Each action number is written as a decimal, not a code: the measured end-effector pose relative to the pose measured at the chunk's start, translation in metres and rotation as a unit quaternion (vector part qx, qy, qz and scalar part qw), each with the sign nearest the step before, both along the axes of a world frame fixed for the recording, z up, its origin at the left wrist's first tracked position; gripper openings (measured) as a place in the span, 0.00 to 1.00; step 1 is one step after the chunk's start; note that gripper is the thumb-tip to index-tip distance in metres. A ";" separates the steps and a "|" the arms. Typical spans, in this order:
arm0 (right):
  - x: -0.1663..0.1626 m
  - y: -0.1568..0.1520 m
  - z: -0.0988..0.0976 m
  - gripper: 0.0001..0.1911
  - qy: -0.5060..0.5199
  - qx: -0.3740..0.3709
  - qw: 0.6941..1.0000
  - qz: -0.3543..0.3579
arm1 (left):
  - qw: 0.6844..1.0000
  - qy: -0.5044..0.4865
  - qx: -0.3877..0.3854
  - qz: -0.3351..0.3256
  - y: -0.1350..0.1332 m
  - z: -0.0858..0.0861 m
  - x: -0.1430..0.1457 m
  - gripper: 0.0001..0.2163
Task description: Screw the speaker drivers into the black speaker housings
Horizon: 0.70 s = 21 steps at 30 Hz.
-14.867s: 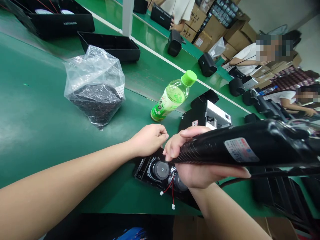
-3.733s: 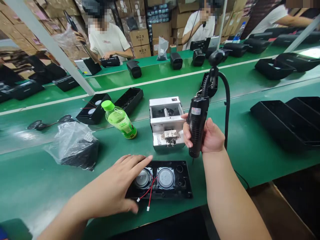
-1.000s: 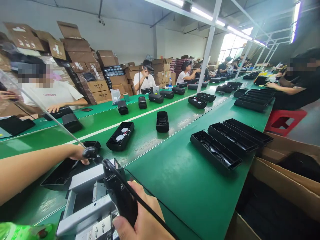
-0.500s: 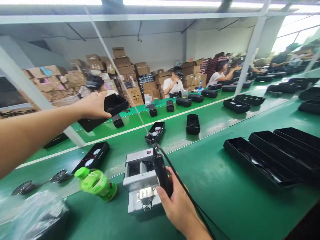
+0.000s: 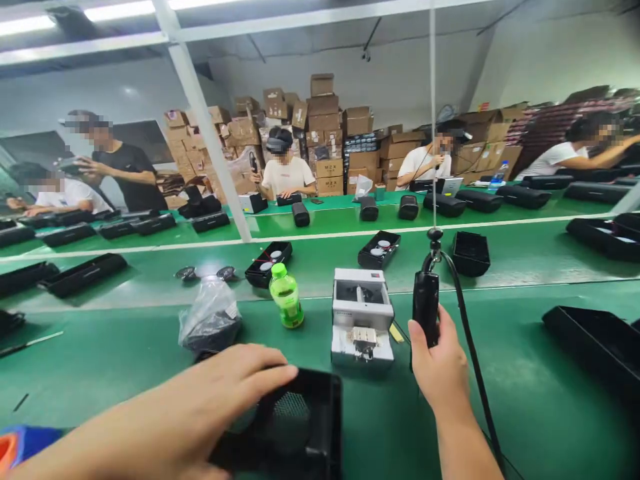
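My left hand (image 5: 235, 387) grips the edge of a black speaker housing (image 5: 305, 413), low at the front of the bench; mesh shows inside it. In my right hand (image 5: 440, 363) is a black electric screwdriver (image 5: 425, 303), held upright with fingers wrapped round its body. It hangs from a cord above, and a black cable curves down beside it. Left of the screwdriver stands a grey screw feeder (image 5: 363, 313) with a metal block on its front. The lower part of the housing is hidden by my left hand and the frame edge.
A green bottle (image 5: 287, 297) and a plastic-wrapped bundle (image 5: 210, 320) stand left of the feeder. Open housings with white speakers (image 5: 379, 249) lie on the belt beyond. More black housings (image 5: 595, 340) sit at right. Co-workers (image 5: 287, 167) sit across the line.
My left hand has brought the black housing from the far left down to the bench in front of me. My view has turned left; the screwdriver stays in my right hand, now more upright.
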State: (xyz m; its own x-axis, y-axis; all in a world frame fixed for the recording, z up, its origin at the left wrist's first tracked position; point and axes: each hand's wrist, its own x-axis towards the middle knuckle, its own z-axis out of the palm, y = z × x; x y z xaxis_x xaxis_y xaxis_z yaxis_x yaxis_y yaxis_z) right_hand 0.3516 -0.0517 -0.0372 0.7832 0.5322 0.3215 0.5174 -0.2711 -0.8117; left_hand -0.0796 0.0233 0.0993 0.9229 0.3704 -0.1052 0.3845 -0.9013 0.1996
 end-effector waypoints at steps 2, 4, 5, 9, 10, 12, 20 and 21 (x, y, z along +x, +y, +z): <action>-0.004 0.002 0.004 0.50 -0.031 -0.004 1.000 0.002 | 0.996 -0.009 -0.080 -0.028 -0.010 -0.029 0.031 0.63; -0.012 0.000 0.008 0.53 -0.072 -0.006 0.997 0.017 | 0.993 -0.012 -0.115 -0.039 -0.011 -0.045 0.053 0.59; -0.018 -0.003 0.010 0.54 -0.094 -0.008 0.995 0.029 | 0.991 -0.011 -0.123 -0.043 -0.009 -0.050 0.060 0.58; -0.054 -0.039 0.011 0.48 -0.170 -0.039 0.981 0.083 | 0.988 -0.013 -0.143 -0.061 -0.004 -0.065 0.066 0.57; -0.066 -0.053 0.009 0.44 -0.185 -0.045 0.977 0.098 | 0.987 -0.020 -0.144 -0.061 -0.004 -0.068 0.065 0.57; -0.088 -0.083 -0.001 0.39 -0.214 -0.042 0.967 0.135 | 0.987 -0.035 -0.146 -0.057 -0.005 -0.074 0.064 0.58; -0.109 -0.144 -0.074 0.28 -0.343 -0.026 0.876 0.338 | 0.984 -0.129 -0.122 -0.003 -0.010 -0.089 0.026 0.59; -0.106 -0.146 -0.080 0.21 -0.336 -0.012 0.881 0.334 | 0.977 -0.168 -0.125 0.026 -0.004 -0.086 0.015 0.56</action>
